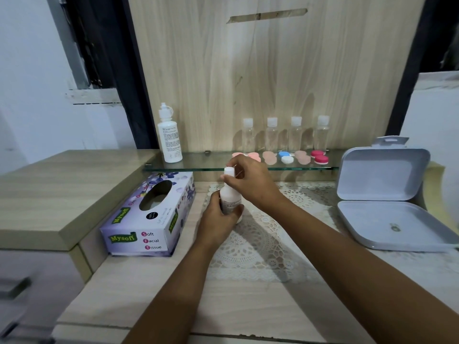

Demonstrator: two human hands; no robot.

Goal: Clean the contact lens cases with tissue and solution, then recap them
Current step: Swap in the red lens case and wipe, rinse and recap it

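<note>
Contact lens cases point(285, 157) sit in a row on the glass shelf point(198, 161), far centre to right. They look capped and neither hand is near them. My left hand point(218, 217) is wrapped round the body of a small white bottle point(231, 199), near centre over the lace mat point(260, 239). My right hand point(250, 180) pinches its cap point(229, 171) from above. I can't tell whether the cap is being loosened or tightened.

Risks:
- If the cap comes free suddenly while my left hand squeezes, solution could squirt onto the mat or the tissue box point(149, 217) just left.
- The cap is small, so it could slip from the pinch and roll off the table.
- Reaching far for the cases later, my arm could knock the four clear bottles point(272, 135) standing right behind them, or push cases off the shelf's near edge.

Hard to see:
- My fingers cover the bottle's label, and its base is behind my left hand, so I can't tell if it rests on the mat or is lifted.
- The pale pink cases blur into the shelf's reflection, so the count is unsure.
- The box slot is dark, and the tissue inside is barely visible.
- The clear bottles' contents are unclear.
- The open grey box point(382, 177) at right runs past the frame edge.
</note>
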